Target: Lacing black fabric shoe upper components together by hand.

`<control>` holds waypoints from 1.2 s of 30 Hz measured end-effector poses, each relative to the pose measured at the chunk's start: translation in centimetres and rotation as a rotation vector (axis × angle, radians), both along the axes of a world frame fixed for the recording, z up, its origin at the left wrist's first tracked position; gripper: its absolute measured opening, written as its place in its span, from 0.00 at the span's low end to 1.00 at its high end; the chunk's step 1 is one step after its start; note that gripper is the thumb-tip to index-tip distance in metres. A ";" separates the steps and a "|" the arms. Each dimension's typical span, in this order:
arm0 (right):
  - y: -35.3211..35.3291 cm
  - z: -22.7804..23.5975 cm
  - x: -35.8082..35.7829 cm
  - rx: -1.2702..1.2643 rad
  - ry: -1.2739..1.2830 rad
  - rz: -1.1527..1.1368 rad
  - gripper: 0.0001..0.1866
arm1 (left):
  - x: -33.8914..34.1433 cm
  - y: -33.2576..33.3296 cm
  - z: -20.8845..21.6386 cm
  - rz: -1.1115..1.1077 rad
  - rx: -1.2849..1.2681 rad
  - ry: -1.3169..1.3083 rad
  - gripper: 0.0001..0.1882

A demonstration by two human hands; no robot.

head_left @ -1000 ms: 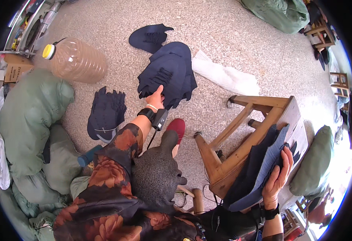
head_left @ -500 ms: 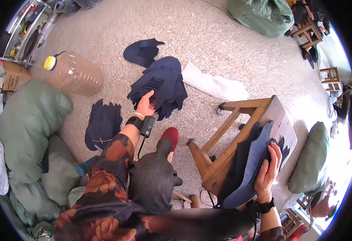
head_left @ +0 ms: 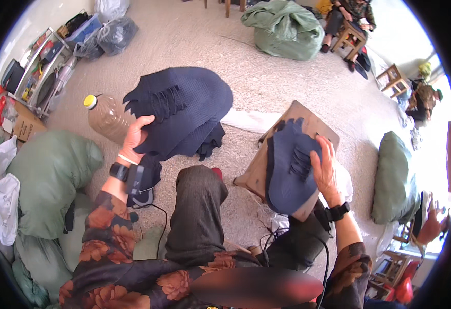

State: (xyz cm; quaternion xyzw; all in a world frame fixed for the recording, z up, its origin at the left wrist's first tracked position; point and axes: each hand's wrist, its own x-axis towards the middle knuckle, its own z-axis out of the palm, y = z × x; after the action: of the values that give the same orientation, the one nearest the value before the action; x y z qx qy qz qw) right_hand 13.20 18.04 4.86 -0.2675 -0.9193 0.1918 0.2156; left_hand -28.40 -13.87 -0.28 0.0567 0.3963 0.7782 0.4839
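My left hand [head_left: 134, 140] is closed on the left edge of a thick stack of navy knit shoe uppers [head_left: 189, 110]. These hang above the floor with laced fronts showing, and their lower layers fan out. On the wooden stool [head_left: 300, 112] at the right lies a second stack of navy shoe uppers [head_left: 290, 175], the top one laced. My right hand [head_left: 326, 167] grips its right side, thumb on top and fingers along the edge. Below my left wrist, a dark bundle [head_left: 143, 197] on the floor is partly hidden.
A large plastic bottle [head_left: 107, 121] with a yellow cap stands left, near green sacks [head_left: 55, 180]. White cloth [head_left: 251, 121] lies behind the stool. Another green sack [head_left: 395, 177] is at right. A person [head_left: 346, 20] sits at the far right; a cable [head_left: 165, 226] hangs by my left arm.
My left hand has lifted its stack off the floor toward me. The stack under my right hand has turned to lie face up on the stool. The view has tilted up.
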 end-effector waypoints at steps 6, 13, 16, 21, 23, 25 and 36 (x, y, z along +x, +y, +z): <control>-6.4 9.8 2.0 -1.028 0.425 0.101 0.30 | 6.9 -1.2 7.3 -0.271 0.150 0.127 0.24; -15.3 9.8 7.2 -1.342 0.230 0.238 0.28 | 17.5 0.9 10.9 -0.721 -0.093 0.138 0.30; -17.3 7.1 10.1 -1.535 0.367 0.136 0.21 | 18.1 1.2 8.3 -0.835 -0.208 0.342 0.35; -19.9 5.3 8.6 -1.555 0.533 0.228 0.20 | 17.4 1.3 8.7 -1.006 -0.140 0.701 0.28; -20.6 3.5 7.3 -1.584 0.560 0.244 0.20 | 16.6 1.7 10.6 -1.016 -0.256 0.704 0.29; -21.3 1.5 5.9 -1.677 0.418 0.257 0.22 | 13.6 2.3 9.0 -1.022 -0.269 0.779 0.29; -20.4 -4.3 3.0 -1.482 -0.051 0.121 0.22 | 10.3 -2.2 6.3 -0.417 -0.416 0.928 0.24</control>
State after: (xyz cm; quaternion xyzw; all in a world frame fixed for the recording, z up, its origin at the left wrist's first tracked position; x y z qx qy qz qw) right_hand 16.19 -2.34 0.57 -0.2961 -0.5667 0.7670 -0.0537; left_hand -18.11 -16.05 6.04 0.3742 0.6939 0.4644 0.4034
